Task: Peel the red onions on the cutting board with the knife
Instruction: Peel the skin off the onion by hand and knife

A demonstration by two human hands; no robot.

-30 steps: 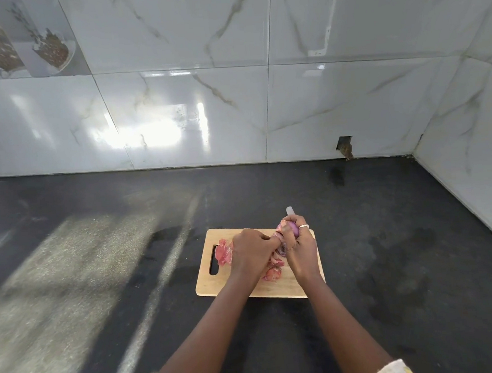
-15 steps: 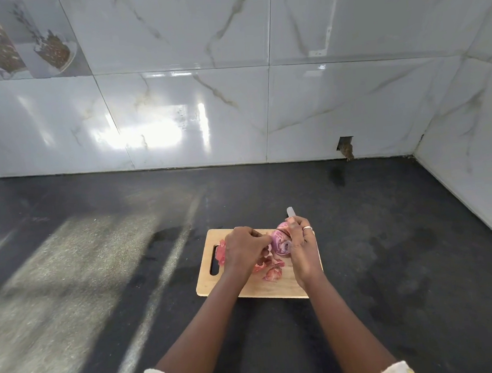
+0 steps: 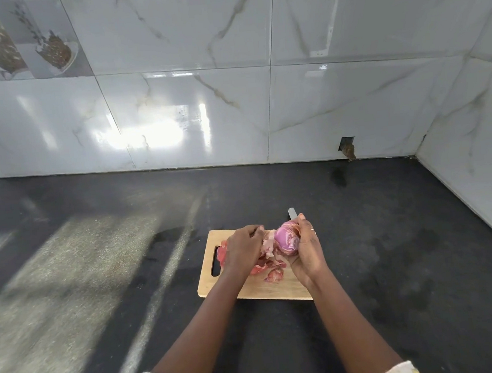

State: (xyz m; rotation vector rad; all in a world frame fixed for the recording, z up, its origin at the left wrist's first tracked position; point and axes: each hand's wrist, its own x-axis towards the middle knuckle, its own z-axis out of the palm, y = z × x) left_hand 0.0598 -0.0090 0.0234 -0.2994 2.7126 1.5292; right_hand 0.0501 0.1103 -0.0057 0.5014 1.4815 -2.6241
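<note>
Right hand (image 3: 306, 251) cups the red onion (image 3: 287, 238) just above the wooden cutting board (image 3: 273, 291), fingers closed round it; the knife (image 3: 292, 213) is pinned in the same grip, only its pale end showing beyond the fingertips. Left hand (image 3: 243, 250) is pinched on a strip of onion skin (image 3: 269, 245) and has drawn leftward since a second ago, when both hands were bunched together over the onion. Glossy purple flesh now shows where it was mostly hidden. Likely the outer layer is coming free. Loose peels (image 3: 271, 272) lie on the board between the hands. Dark tabletop (image 3: 393, 248) around it is bare.
</note>
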